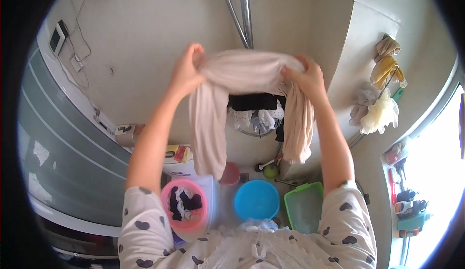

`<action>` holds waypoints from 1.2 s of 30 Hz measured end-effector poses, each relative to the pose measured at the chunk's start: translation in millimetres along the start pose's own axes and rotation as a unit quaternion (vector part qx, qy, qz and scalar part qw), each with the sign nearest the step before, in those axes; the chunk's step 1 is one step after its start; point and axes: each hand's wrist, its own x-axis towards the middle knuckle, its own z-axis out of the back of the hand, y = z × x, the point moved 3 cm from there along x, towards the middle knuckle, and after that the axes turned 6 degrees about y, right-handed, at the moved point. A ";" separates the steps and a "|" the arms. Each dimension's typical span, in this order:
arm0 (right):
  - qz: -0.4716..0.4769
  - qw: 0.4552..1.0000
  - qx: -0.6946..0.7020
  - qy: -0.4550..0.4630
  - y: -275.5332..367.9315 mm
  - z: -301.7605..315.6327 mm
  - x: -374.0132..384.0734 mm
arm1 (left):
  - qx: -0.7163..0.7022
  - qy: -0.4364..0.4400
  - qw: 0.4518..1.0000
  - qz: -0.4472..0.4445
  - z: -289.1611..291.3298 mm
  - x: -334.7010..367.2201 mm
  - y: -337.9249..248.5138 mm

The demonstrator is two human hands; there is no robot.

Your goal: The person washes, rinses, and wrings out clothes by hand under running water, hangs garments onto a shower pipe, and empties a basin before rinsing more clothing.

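Note:
Both my arms are raised, stretching a pale beige garment (244, 70) between my hands. Its top spans from one hand to the other, and two long parts hang down, one on each side. My left hand (186, 74) grips the left end, fingers curled into the cloth. The right end is pinched in my right hand (308, 78), the thumb lying over the front. Slight blur softens the garment. Through the gap under it show a black cloth (254, 102) and white dotted laundry (242, 118), which hang behind; their upper parts are hidden.
Below stand a pink basin (206, 203) of clothes, a blue basin (256, 200) and a green-rimmed tub (303, 186). Chrome poles (245, 12) rise ahead. Bath puffs (380, 114) hang on the right wall, near a bright window (436, 172). A glass panel (63, 143) curves along the left.

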 end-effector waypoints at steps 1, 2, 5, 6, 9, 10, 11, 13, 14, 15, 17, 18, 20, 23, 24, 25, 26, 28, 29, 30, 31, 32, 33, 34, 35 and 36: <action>0.040 0.954 -0.225 -0.196 -9.8 5.0 12.1 | -0.007 0.005 1.000 0.000 -20.2 7.1 -7.4; 0.080 0.823 -0.428 -0.366 -21.0 -3.1 16.3 | 0.152 -0.107 0.982 -0.014 -30.2 7.7 -17.6; 0.069 0.840 -0.513 -0.162 -81.4 -65.5 36.6 | 0.240 -0.079 0.966 0.058 -95.4 -13.9 26.2; 0.068 0.840 -0.513 -0.160 -85.2 -74.7 39.6 | 0.199 -0.016 0.972 0.122 -123.9 -24.0 49.5; 0.047 0.944 -0.295 -0.142 -101.5 -78.9 41.6 | 0.085 -0.006 0.980 0.181 -152.6 -28.1 65.4; 0.039 0.944 -0.298 -0.140 -103.1 -72.4 42.3 | 0.086 -0.011 0.980 0.181 -154.8 -30.3 58.2; 0.044 0.951 -0.279 -0.123 -105.1 -65.7 46.2 | 0.082 -0.004 0.979 0.184 -158.6 -31.7 60.3; 0.051 0.959 -0.257 -0.104 -111.0 -64.0 53.9 | 0.038 -0.007 0.991 0.128 -154.6 -30.4 74.8; 0.068 0.967 -0.219 -0.111 -114.8 -64.4 55.8 | 0.039 -0.005 0.991 0.129 -154.6 -32.9 81.6; 0.085 0.972 -0.182 -0.120 -116.0 -62.4 54.8 | 0.021 -0.014 0.993 0.115 -155.2 -34.0 84.1; 0.077 0.980 -0.135 -0.126 -120.0 -58.4 52.0 | 0.003 -0.022 0.995 0.100 -156.7 -35.9 88.8; 0.069 0.985 -0.089 -0.130 -122.5 -56.2 49.2 | -0.015 -0.015 0.993 0.113 -156.6 -38.5 86.8; 0.076 0.986 -0.079 -0.127 -123.9 -53.0 44.2 | -0.033 -0.009 0.991 0.126 -156.4 -44.2 80.8; 0.094 0.987 -0.072 -0.105 -113.2 -56.1 35.3 | -0.005 -0.064 0.990 0.129 -150.5 -56.6 71.0; 0.099 0.988 -0.079 -0.090 -109.2 -55.3 33.0 | -0.018 -0.090 0.988 0.121 -150.5 -58.8 67.0; 0.100 0.988 -0.079 -0.091 -110.5 -54.8 34.7 | -0.031 -0.116 0.986 0.112 -150.1 -61.2 63.4; 0.109 0.989 -0.072 -0.073 -113.1 -56.2 38.0 | -0.031 -0.117 0.987 0.110 -150.8 -63.5 60.2; 0.117 0.990 -0.063 -0.054 -109.7 -59.3 39.3 | 0.083 -0.067 0.990 0.088 -153.3 -69.6 52.5; 0.093 0.986 -0.124 -0.060 -109.3 -61.1 40.6 | 0.083 -0.067 0.990 0.087 -152.9 -73.8 49.9; 0.069 0.978 -0.183 -0.065 -107.3 -62.3 41.9 | 0.154 -0.072 0.978 0.123 -150.1 -77.7 47.2; 0.069 0.978 -0.183 -0.065 -106.9 -63.0 43.2 | 0.224 -0.076 0.959 0.159 -148.7 -79.0 46.4; 0.053 0.977 -0.195 -0.065 -107.4 -63.2 44.3 | 0.224 -0.077 0.959 0.158 -152.0 -81.5 59.5; 0.040 0.977 -0.202 -0.062 -104.5 -67.9 46.0 | 0.103 -0.050 0.969 0.220 -150.7 -89.9 90.0; 0.039 0.977 -0.200 -0.060 -105.6 -68.2 47.0 | -0.024 -0.018 0.960 0.278 -148.5 -93.6 104.0; 0.042 0.977 -0.201 -0.056 -106.3 -68.3 48.8 | -0.022 -0.018 0.960 0.279 -142.4 -94.0 114.4; 0.042 0.977 -0.205 -0.053 -110.1 -66.2 49.8 | -0.004 0.068 0.938 0.339 -139.3 -90.4 116.0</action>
